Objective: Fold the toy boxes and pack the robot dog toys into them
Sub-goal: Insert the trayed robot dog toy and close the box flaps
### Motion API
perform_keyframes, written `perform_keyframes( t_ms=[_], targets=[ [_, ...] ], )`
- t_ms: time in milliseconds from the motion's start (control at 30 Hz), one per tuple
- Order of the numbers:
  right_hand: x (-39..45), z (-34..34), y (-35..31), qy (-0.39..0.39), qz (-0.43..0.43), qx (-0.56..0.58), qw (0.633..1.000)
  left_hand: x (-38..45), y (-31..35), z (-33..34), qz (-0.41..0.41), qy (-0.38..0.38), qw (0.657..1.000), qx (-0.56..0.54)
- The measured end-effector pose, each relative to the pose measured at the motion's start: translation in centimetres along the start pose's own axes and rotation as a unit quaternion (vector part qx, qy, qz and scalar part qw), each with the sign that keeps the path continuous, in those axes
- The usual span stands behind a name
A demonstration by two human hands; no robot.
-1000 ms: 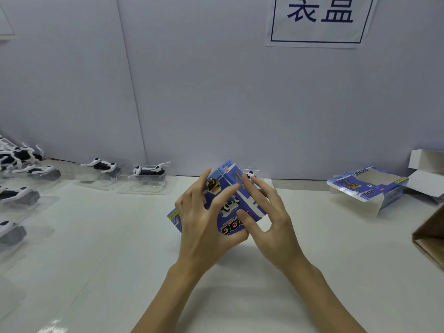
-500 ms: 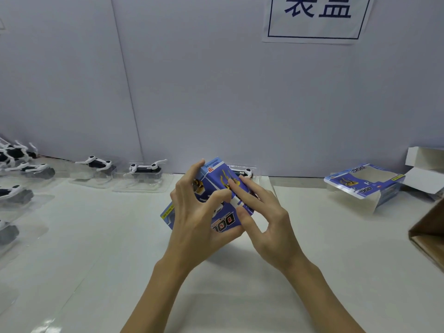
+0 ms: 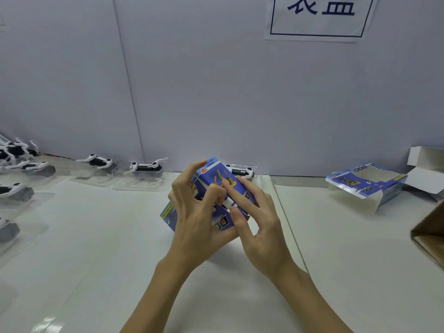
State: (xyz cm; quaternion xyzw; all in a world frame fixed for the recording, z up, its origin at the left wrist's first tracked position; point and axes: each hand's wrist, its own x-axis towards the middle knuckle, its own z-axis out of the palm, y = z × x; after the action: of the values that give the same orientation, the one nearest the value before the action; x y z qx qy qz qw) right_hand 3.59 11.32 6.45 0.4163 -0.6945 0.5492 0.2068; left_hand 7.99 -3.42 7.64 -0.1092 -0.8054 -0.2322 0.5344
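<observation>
Holding a blue toy box (image 3: 217, 186) tilted above the white tabletop (image 3: 240, 296), my left hand (image 3: 195, 219) curls round its side while my right hand (image 3: 258, 222) pinches its flap. Beyond lie robot dogs (image 3: 145, 166) in clear trays, another box (image 3: 365, 182), then the grey wall (image 3: 216, 92).
</observation>
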Motion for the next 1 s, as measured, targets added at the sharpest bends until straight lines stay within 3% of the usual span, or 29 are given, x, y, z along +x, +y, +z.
perform_keyframes(
  t_ms=[267, 433, 633, 1000],
  targets=[
    [0.0, -0.6, 1.0, -0.021, -0.070, -0.086, 0.994, -0.1, 0.1, 0.3, 0.001, 0.005, 1.000, 0.020],
    [-0.1, 0.0, 0.9, -0.010, -0.012, 0.011, 1.000, -0.1, -0.5, 0.3, 0.001, -0.001, 1.000, -0.008],
    [-0.2, 0.2, 1.4, 0.084, -0.008, 0.099, 0.992, -0.3, -1.3, -0.1, -0.113, -0.070, 0.991, -0.017],
    [0.3, 0.3, 1.2, 0.082, -0.034, 0.066, 0.994, -0.5, -1.6, 0.3, -0.116, -0.069, 0.991, 0.008]
  ],
)
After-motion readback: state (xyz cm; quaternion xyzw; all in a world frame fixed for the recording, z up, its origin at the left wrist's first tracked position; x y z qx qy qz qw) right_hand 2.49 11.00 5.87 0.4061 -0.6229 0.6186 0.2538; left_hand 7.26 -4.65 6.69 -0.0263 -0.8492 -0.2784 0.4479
